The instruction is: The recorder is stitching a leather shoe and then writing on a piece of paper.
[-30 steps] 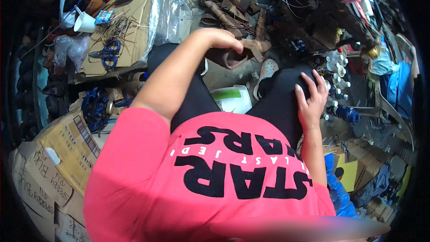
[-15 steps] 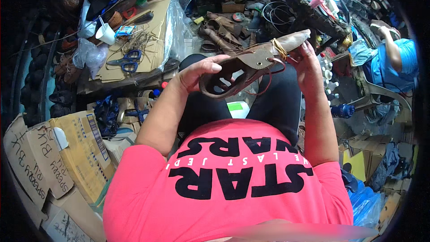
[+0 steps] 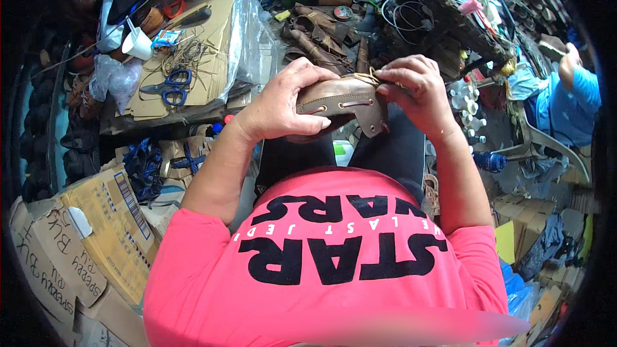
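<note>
A brown leather shoe upper [image 3: 344, 94], stitched along its edge and with a lace through its eyelets, is held up over my lap. My left hand [image 3: 281, 103] grips one end of it, thumb on the near side and fingers over the top. At the other end, my right hand [image 3: 416, 90] has its thumb and fingers pinched together by a tan cord [image 3: 365, 78] tied round the upper. The fingertips appear to hold the cord, and part of the upper is hidden behind them.
Blue-handled scissors [image 3: 172, 88] and a heap of thin cords [image 3: 193, 54] lie on the cardboard-topped table [image 3: 215, 26] at the left. Brown leather pieces [image 3: 315, 42] fill the floor ahead. Several white bottles [image 3: 466, 106] stand at right, near another person in blue [image 3: 569, 106].
The shoe upper has been turned, and its laced, stitched side now faces me. My right hand has moved from cradling the end to pinching at the tan cord.
</note>
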Available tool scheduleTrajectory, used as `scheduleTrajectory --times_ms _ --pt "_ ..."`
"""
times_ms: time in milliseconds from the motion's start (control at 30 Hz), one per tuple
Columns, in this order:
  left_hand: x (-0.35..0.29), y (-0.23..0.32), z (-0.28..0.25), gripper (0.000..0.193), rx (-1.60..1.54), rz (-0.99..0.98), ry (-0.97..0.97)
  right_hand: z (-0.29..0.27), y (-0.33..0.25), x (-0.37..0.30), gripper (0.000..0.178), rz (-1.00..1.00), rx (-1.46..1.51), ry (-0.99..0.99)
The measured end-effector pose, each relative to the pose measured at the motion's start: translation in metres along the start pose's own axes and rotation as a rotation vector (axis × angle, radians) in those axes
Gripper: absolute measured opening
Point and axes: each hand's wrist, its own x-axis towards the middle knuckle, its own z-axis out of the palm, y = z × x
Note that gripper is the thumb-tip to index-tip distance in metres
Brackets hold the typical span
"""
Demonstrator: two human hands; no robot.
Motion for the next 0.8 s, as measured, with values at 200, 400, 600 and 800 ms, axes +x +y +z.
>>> scheduleTrajectory --times_ms 200,400,600,800 --pt "-0.010 -0.009 0.002 0.063 -0.023 -0.063 -0.049 0.029 -0.005 -0.010 0.012 -0.052 0.038 -0.002" --pt "-0.007 -0.011 0.007 0.062 0.147 -0.130 -0.178 0.067 0.001 0.012 0.008 0.208 0.210 -0.180" --pt "0.034 -0.048 -0.003 0.039 -0.629 -0.811 -0.329 0.065 0.054 0.069 0.025 0.546 0.513 -0.338" --pt "0.019 -0.050 -0.021 0.056 -0.453 -0.493 -0.392 0.007 0.122 0.024 0.018 0.454 0.051 -0.172"
